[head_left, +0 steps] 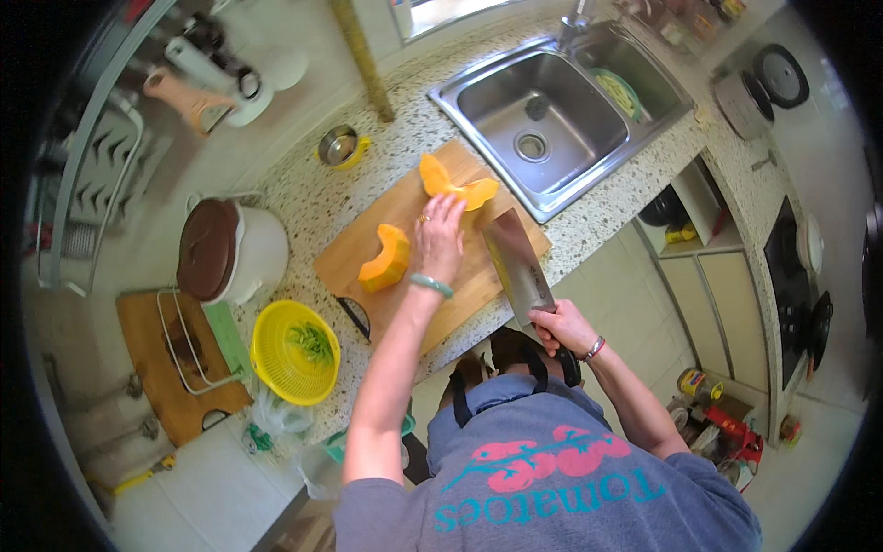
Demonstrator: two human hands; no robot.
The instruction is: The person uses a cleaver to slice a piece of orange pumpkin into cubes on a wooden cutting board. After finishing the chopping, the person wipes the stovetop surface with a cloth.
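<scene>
A wooden cutting board [451, 308] lies on the speckled counter with orange pumpkin on it. My left hand [440, 244], wearing a green bangle and a ring, reaches over the board. Its fingers rest on the near edge of a curved pumpkin piece [478, 192] at the far side, gripping it there; the fingertips are partly hidden. Left of that hand sits a thick pumpkin wedge [386, 259]. By its black handle, my right hand [563, 328] grips a cleaver [518, 262]. The broad blade slants over the board's right edge, apart from the pumpkin.
Beyond the board is a steel double sink [529, 101] holding a green basket [618, 92]. A small metal cup [338, 145] stands behind the board. At left are a white pot [248, 248] with a brown lid and a yellow colander [294, 382] of cut greens [311, 342].
</scene>
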